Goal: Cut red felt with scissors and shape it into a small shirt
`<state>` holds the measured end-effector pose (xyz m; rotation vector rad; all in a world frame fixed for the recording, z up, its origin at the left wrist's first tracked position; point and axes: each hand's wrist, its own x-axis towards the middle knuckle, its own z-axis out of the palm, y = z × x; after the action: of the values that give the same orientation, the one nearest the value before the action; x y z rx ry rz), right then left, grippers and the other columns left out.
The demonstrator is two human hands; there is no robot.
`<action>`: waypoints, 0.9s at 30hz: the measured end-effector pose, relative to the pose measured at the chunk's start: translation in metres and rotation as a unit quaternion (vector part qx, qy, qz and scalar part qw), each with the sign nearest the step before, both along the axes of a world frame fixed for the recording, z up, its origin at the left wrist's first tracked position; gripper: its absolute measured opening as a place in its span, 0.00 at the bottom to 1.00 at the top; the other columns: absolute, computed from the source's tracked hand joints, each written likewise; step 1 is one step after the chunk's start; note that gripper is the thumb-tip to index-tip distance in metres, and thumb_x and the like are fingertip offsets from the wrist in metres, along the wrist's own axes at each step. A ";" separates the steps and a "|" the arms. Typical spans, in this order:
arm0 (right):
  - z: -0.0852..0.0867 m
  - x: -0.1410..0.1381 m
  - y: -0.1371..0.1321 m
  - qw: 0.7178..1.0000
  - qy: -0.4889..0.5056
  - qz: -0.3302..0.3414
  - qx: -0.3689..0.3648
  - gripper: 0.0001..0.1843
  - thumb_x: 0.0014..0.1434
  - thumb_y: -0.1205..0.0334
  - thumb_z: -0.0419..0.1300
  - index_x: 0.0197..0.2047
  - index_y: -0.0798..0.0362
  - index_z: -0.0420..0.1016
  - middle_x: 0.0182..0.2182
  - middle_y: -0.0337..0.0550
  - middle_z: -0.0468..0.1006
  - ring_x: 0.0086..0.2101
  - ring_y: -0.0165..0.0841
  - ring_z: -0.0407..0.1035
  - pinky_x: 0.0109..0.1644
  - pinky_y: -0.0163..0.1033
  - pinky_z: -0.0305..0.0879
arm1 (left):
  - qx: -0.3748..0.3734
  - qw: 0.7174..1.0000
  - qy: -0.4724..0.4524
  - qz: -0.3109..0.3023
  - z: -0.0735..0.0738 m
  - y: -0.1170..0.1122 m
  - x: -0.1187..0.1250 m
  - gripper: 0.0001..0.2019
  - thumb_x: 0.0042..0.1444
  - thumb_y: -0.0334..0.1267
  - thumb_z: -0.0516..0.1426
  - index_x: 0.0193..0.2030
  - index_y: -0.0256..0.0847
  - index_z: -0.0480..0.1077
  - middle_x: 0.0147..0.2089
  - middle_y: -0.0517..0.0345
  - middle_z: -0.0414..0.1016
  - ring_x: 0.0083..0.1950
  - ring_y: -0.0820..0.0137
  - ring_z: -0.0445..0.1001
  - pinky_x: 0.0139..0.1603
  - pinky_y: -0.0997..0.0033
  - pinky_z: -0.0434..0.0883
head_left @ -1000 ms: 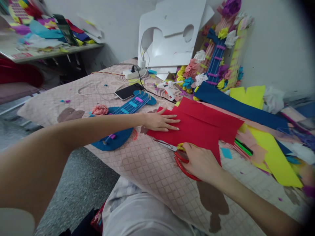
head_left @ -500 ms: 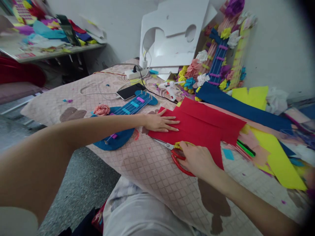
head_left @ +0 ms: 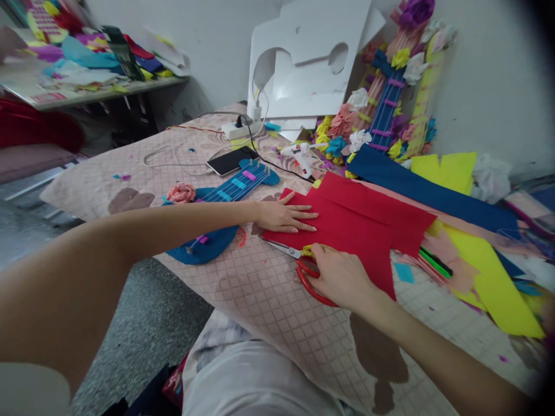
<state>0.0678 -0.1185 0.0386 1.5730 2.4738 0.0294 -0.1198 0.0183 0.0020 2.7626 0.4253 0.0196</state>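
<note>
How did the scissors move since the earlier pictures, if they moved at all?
Yes. Judged against the blue guitar-shaped craft, the scissors in the right hand have moved left in the picture, closer to it, and slightly upward.

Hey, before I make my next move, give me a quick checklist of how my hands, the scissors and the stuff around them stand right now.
1. Left hand steadying the red sheet: ok, spread flat on it.
2. Right hand holding the scissors: ok, by the handles.
3. Left hand clear of the blades: ok, a gap shows between them.
4. Blades around the sheet's edge: cannot tell; they lie along its near edge.
5. Glue gun away from both hands: ok, beyond the red sheet.
6. Blue guitar shape clear of the left forearm: cannot tell; the arm crosses over it, contact unclear.
</note>
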 end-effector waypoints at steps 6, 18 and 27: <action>-0.005 0.002 0.000 1.000 -0.002 0.021 0.010 0.16 0.60 0.47 0.52 0.39 0.53 0.65 0.33 0.47 0.78 0.33 0.43 0.75 0.26 0.38 0.53 | -0.001 1.000 -0.006 -0.013 -0.002 0.002 -0.001 0.25 0.63 0.42 0.44 0.67 0.58 0.51 0.72 0.69 0.40 0.73 0.62 0.35 0.68 0.48 0.24; -0.010 0.027 -0.028 0.994 0.063 0.091 0.016 0.12 0.54 0.57 0.60 0.38 0.53 0.66 0.31 0.44 0.77 0.33 0.40 0.73 0.32 0.39 0.61 | 0.014 0.999 -0.025 -0.033 -0.002 0.006 -0.002 0.24 0.65 0.44 0.43 0.68 0.55 0.49 0.73 0.60 0.42 0.73 0.61 0.39 0.68 0.45 0.27; -0.020 0.096 -0.060 0.990 0.120 0.037 0.071 0.09 0.55 0.60 0.58 0.39 0.51 0.67 0.34 0.46 0.78 0.35 0.40 0.74 0.37 0.41 0.66 | 0.024 0.990 -0.122 0.065 0.012 -0.006 0.031 0.11 0.57 0.41 0.57 0.43 0.37 0.72 0.45 0.49 0.74 0.48 0.65 0.72 0.50 0.67 0.67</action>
<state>0.1640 -0.1782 0.0188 1.6258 2.7708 0.0312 -0.0884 0.0122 0.0137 2.7279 0.5420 0.3992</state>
